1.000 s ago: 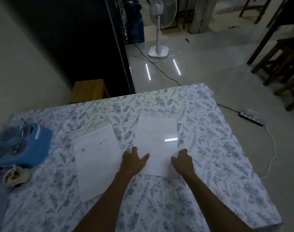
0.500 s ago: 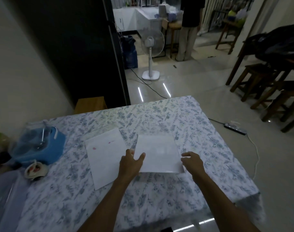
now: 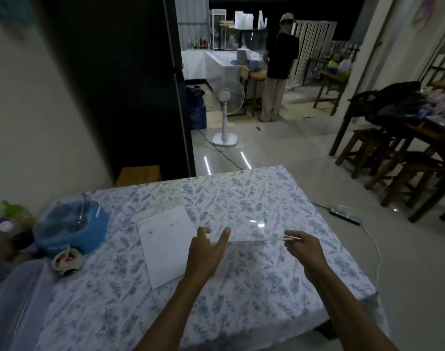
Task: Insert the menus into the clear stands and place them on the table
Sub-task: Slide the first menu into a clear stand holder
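A clear stand [image 3: 251, 230] with a white sheet in it is lifted off the floral tablecloth [image 3: 241, 198], seen nearly edge-on. My left hand [image 3: 206, 252] pinches its near left edge between thumb and fingers. My right hand [image 3: 302, 247] grips its right edge. A second white menu [image 3: 165, 241], with small pink marks, lies flat on the table to the left of my left hand, partly over another clear sheet.
A blue container [image 3: 72, 229] and a small cup [image 3: 66, 259] sit at the table's left, with a clear plastic box [image 3: 16, 305] nearer. Beyond the table stand a white fan [image 3: 226, 102], a person [image 3: 277, 69], wooden stools [image 3: 368, 145] and a power strip [image 3: 345, 216].
The right stand has gone from lying flat under my hands to being lifted and tilted up off the table. My head has tipped up, showing more of the room.
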Motion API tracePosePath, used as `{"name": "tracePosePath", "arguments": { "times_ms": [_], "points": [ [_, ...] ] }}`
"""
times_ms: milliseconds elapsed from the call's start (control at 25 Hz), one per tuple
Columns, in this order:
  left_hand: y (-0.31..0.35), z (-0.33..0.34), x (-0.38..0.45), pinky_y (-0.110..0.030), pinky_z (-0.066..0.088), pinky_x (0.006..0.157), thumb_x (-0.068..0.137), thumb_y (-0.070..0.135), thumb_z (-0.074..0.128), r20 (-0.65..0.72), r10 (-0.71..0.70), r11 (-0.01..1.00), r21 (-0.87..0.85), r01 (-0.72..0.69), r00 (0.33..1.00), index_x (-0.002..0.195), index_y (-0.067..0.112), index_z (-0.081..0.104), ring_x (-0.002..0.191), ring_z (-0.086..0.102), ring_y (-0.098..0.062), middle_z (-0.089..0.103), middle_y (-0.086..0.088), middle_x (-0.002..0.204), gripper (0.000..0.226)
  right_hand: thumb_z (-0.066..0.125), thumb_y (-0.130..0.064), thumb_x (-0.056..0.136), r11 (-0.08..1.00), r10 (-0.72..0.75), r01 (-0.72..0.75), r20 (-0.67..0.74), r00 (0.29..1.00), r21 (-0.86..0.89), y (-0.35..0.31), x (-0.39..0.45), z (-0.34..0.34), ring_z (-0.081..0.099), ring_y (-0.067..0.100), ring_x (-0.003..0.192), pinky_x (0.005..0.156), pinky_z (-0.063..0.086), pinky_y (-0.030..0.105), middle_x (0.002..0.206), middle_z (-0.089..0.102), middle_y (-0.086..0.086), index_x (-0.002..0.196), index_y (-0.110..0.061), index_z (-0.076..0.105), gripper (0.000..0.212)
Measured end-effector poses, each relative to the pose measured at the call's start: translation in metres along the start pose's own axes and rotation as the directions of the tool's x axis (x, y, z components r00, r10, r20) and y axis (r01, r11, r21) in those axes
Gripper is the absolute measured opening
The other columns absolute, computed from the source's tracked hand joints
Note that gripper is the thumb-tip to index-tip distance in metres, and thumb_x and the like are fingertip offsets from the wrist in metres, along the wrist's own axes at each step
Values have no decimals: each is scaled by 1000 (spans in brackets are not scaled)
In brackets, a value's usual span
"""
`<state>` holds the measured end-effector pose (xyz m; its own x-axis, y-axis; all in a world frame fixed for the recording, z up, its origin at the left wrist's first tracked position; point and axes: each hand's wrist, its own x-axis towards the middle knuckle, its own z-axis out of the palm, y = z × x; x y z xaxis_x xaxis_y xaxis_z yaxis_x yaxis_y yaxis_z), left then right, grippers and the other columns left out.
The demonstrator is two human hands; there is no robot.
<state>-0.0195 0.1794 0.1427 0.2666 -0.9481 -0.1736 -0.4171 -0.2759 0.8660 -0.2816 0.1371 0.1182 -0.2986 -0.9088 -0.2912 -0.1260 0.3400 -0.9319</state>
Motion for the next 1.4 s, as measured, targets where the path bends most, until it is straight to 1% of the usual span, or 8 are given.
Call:
{"name": "tracePosePath", "arguments": {
  "times_ms": [160,280,400,520,600,1000,1240,1400],
  "points": [
    [13,-1,29,-31,47,85,80,80,48,-23,61,998,37,-60,998,126,24,52,107,60,-20,60,-8,124,73,72,3,79,999,-41,41,27,999,6,-22,31,9,71,23,94,91,57,45,97,76,6,94,-14,77,24],
    [25,3,62,-29,44,73,83,77,47,-49,105,989,109,-99,993,102,23,58,87,57,-17,57,-6,104,58,76,-6,78,996,-79,79,-4,997,-49,-40,65,23,68,19,84,75,55,42,91,76,6,87,-17,77,14],
    [30,8,108,-29,41,61,89,64,54,-93,139,975,188,-120,986,79,26,49,71,51,-15,50,-5,90,39,72,-10,84,978,-148,151,31,988,-147,-54,108,43,67,17,79,65,49,30,87,76,6,83,-14,76,6],
    [15,10,151,-38,56,71,94,47,60,-109,108,946,317,-68,988,107,23,61,82,62,-20,58,-4,96,27,68,-14,89,930,-225,244,98,969,-274,-60,141,64,67,10,84,65,47,22,91,74,-4,88,-14,75,7],
    [11,12,174,-38,57,71,94,47,59,-132,80,939,343,-30,988,112,26,60,84,64,-19,62,-1,99,27,65,-17,92,874,-272,307,145,951,-377,-61,161,76,63,2,78,61,42,16,89,70,-8,88,-16,72,8],
    [2,15,202,-34,48,59,94,46,61,-121,78,968,246,-46,990,72,32,44,75,62,-17,60,0,84,31,62,-23,94,789,-350,401,196,916,-466,-46,186,89,67,9,84,64,48,18,95,72,-3,97,-19,72,10],
    [-5,5,188,-37,57,71,93,49,60,-59,92,973,216,-77,994,93,28,59,82,66,-11,64,3,95,21,65,-19,92,849,-316,325,93,944,-417,-66,156,81,61,8,76,60,42,15,87,68,-2,94,-20,62,4],
    [-16,-13,169,-28,52,73,95,46,60,-30,88,982,167,-82,996,118,19,61,88,64,-10,63,4,102,36,68,-19,90,890,-309,301,32,951,-343,-69,120,85,63,8,81,61,44,15,93,67,-2,99,-16,62,11]
  ]
}}
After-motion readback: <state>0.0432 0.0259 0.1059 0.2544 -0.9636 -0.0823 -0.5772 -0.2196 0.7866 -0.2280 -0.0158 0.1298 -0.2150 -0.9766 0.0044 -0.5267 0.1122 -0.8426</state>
